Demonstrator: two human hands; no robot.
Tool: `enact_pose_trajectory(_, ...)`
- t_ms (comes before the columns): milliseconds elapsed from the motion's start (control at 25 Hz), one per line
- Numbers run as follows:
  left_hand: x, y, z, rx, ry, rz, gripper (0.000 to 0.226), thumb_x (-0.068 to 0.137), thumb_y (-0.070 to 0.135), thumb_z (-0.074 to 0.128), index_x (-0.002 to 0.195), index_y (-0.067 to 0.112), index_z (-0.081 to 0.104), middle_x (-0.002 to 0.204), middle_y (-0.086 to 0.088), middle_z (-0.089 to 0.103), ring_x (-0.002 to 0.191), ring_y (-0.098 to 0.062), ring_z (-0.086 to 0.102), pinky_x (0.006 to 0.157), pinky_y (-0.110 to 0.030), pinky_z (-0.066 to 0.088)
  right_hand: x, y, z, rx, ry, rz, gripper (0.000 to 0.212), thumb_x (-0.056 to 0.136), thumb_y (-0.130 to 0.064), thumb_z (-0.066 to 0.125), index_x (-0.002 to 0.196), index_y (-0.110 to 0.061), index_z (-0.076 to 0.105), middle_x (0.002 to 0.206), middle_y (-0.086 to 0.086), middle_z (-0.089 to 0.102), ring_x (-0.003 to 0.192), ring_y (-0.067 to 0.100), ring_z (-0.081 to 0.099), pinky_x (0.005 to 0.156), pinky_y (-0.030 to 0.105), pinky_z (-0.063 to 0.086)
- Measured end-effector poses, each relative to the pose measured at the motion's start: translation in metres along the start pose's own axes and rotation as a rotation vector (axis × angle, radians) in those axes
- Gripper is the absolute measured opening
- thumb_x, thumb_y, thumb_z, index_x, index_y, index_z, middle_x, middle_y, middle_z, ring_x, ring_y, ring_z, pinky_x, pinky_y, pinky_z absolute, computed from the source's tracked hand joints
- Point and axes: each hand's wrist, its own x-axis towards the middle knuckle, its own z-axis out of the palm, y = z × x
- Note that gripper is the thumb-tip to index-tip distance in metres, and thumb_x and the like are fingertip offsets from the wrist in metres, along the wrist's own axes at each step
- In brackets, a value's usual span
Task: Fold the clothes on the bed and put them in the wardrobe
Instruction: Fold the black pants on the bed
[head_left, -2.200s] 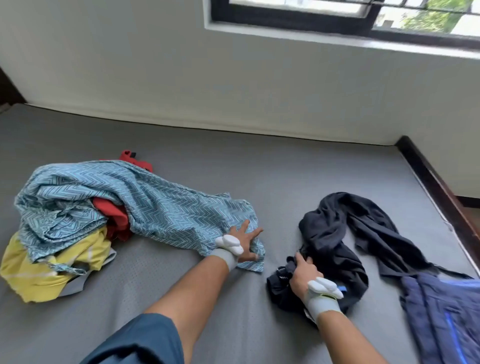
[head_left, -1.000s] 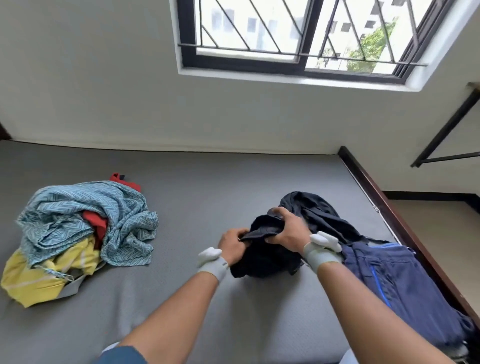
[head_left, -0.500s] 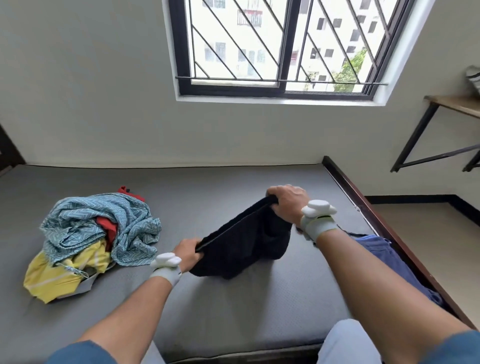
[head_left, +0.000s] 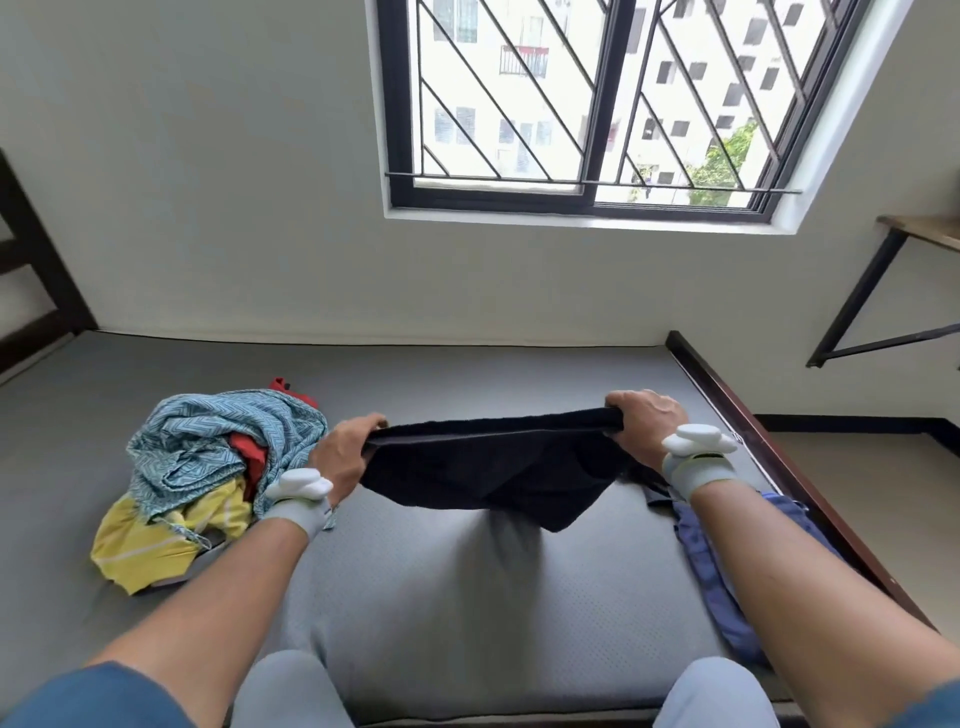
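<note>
- Centrally, black garment (head_left: 498, 467): stretched taut above the bed (head_left: 441, 597), hanging between both hands.
- Left hand (head_left: 340, 457), right hand (head_left: 644, 426): fingers curled tightly round the garment's upper edge.
- Clothes pile (head_left: 208, 457): left, resting on the bed.

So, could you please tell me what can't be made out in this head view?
- Black fabric garment: its type is unclear, since it hangs bunched between the left hand and right hand.
- Red cloth and yellow cloth: mostly buried under the blue zigzag-patterned cloth.
- Navy blue garment: partly covered by the right forearm.
- Wardrobe: not in view.
</note>
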Motion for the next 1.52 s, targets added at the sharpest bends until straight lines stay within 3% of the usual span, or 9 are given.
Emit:
enact_pose_trajectory(200,-0.023,-0.024,0.015,0.052,-0.21,0.039,0.028,0.081,0.004,0.063,0.107,0.014,0.065,0.093,0.002,0.06,0.091,-0.023,0.059,0.079,-0.033,0.047,-0.014,-0.006,0.024,0.059,-0.116,-0.051,0.013,0.079,-0.033,0.062,0.092,-0.029,0.061,0.085,-0.004,0.064,0.083,0.024,0.063,0.065,0.028,0.041)
enact_pose_trajectory(400,-0.041,-0.032,0.005,-0.106,-0.714,0.147,0.004,0.09,0.024,0.064,0.089,0.023,0.068,0.074,0.021,0.056,0.072,0.002,0.053,0.07,-0.02,0.044,-0.026,0.005,0.034,0.086,-0.509,-0.076,0.02,0.069,-0.04,0.077,0.076,-0.024,0.067,0.072,-0.009,0.06,0.077,0.017,0.06,0.068,0.03,0.049)
enact_pose_trajectory(480,-0.004,-0.019,-0.008,-0.221,-0.669,0.027,0.01,0.089,0.03,0.064,0.09,0.024,0.071,0.072,0.018,0.062,0.068,0.003,0.055,0.067,-0.022,0.045,-0.004,0.01,0.024,0.226,-0.418,0.069,0.017,0.075,-0.038,0.077,0.078,-0.026,0.065,0.076,-0.007,0.062,0.082,0.024,0.064,0.07,0.03,0.048)
enact_pose_trajectory(600,0.076,0.021,-0.013,-0.031,-0.482,-0.149,0.021,0.089,0.031,0.065,0.09,0.012,0.071,0.087,-0.008,0.07,0.084,-0.023,0.066,0.068,-0.028,0.042,0.045,0.004,0.012,0.302,-0.244,0.337,0.028,0.085,-0.039,0.069,0.098,-0.015,0.064,0.099,0.008,0.068,0.095,0.032,0.064,0.077,0.031,0.047)
enact_pose_trajectory(800,0.054,0.083,0.063,-0.332,-0.57,-0.438,0.02,0.084,0.028,0.065,0.091,0.01,0.066,0.091,-0.013,0.067,0.089,-0.03,0.066,0.074,-0.029,0.051,0.034,-0.064,0.078,0.512,-0.454,0.265,0.043,0.089,-0.045,0.059,0.107,-0.007,0.067,0.109,0.013,0.069,0.105,0.031,0.064,0.089,0.034,0.051)
enact_pose_trajectory(1040,0.005,0.116,0.097,-0.696,-0.46,-0.656,0.029,0.077,0.039,0.057,0.091,0.016,0.069,0.097,-0.011,0.071,0.097,-0.03,0.066,0.086,-0.044,0.054,0.006,-0.12,0.1,0.631,-0.393,0.244,0.029,0.093,-0.03,0.056,0.109,-0.008,0.067,0.112,0.015,0.068,0.106,0.032,0.062,0.086,0.032,0.047)
enact_pose_trajectory(1200,0.019,0.119,0.068,-1.136,-0.619,-0.942,0.05,0.084,0.058,0.059,0.092,0.011,0.074,0.093,-0.013,0.073,0.089,-0.028,0.068,0.082,-0.036,0.055,-0.004,-0.132,0.081,0.55,-0.352,0.013,0.033,0.095,-0.026,0.049,0.124,-0.015,0.061,0.12,0.012,0.066,0.113,0.031,0.058,0.094,0.034,0.045)
enact_pose_trajectory(1360,0.019,0.099,0.069,-0.921,-0.471,-0.89,0.026,0.087,0.026,0.059,0.104,0.008,0.066,0.098,-0.017,0.066,0.088,-0.031,0.063,0.085,-0.041,0.054,-0.025,-0.138,0.072,0.695,-0.493,-0.192,0.035,0.097,-0.033,0.052,0.128,-0.018,0.061,0.12,0.006,0.067,0.108,0.021,0.063,0.09,0.027,0.045)
enact_pose_trajectory(1520,0.013,0.082,0.066,-0.816,-0.367,-0.483,0.022,0.092,0.006,0.054,0.111,0.015,0.061,0.111,-0.015,0.067,0.107,-0.033,0.063,0.097,-0.046,0.049,-0.018,-0.114,0.077,1.161,-0.4,0.296,0.035,0.093,-0.04,0.06,0.098,-0.006,0.068,0.091,0.017,0.07,0.066,0.021,0.065,0.069,0.043,0.057)
